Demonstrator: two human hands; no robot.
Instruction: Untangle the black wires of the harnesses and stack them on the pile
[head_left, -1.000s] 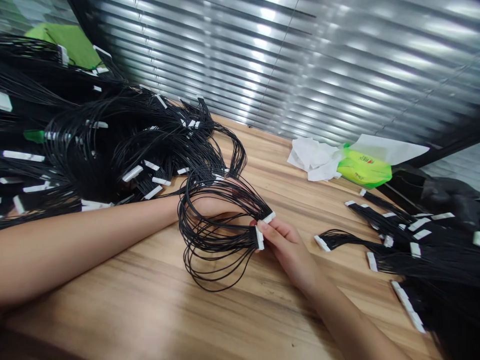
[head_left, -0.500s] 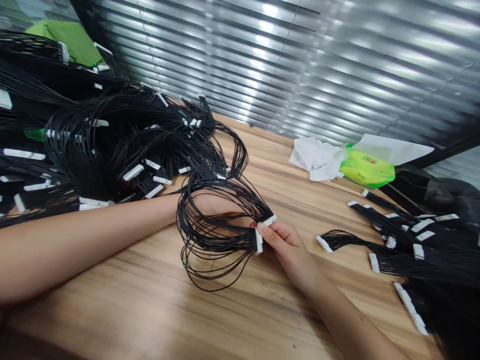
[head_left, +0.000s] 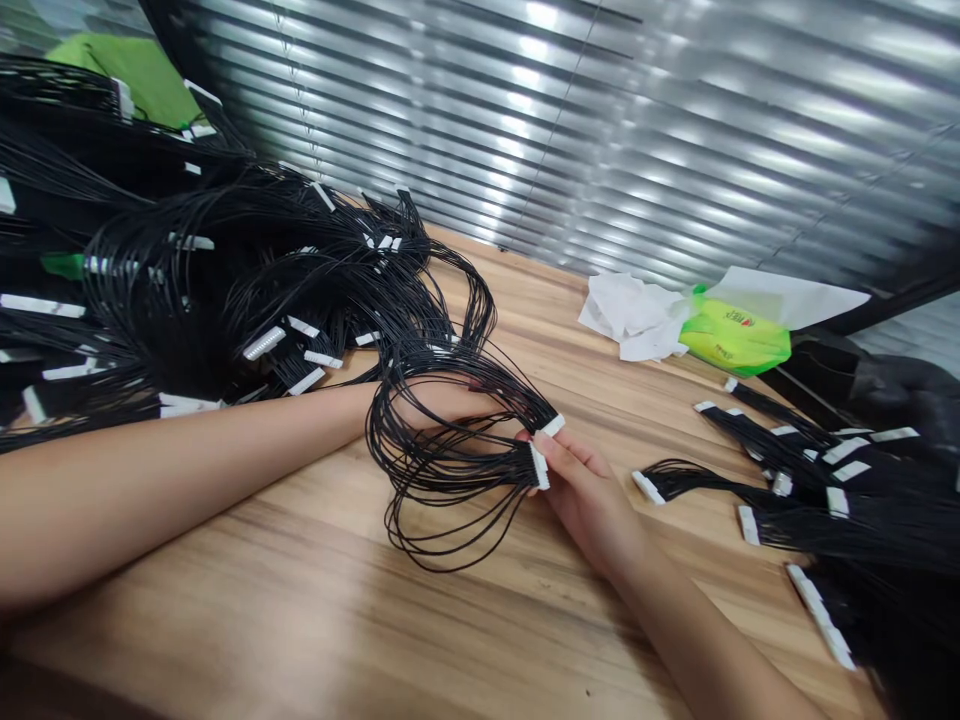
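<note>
A looped wire harness of thin black wires hangs above the table, with a white connector at each end. My right hand pinches it near both connectors, the thumb against the lower connector. The other connector sits just above, by the index finger. My left hand reaches in behind and through the loop; the wires cover its fingers, so its grip is hidden.
A big heap of black wire harnesses fills the left side. More harnesses lie at the right on the wooden table. Crumpled white paper and a green packet sit at the back, before metal blinds.
My right hand and the harness ends have shifted slightly right and up. The loop has moved along with them, and my left hand has moved a little to the right.
</note>
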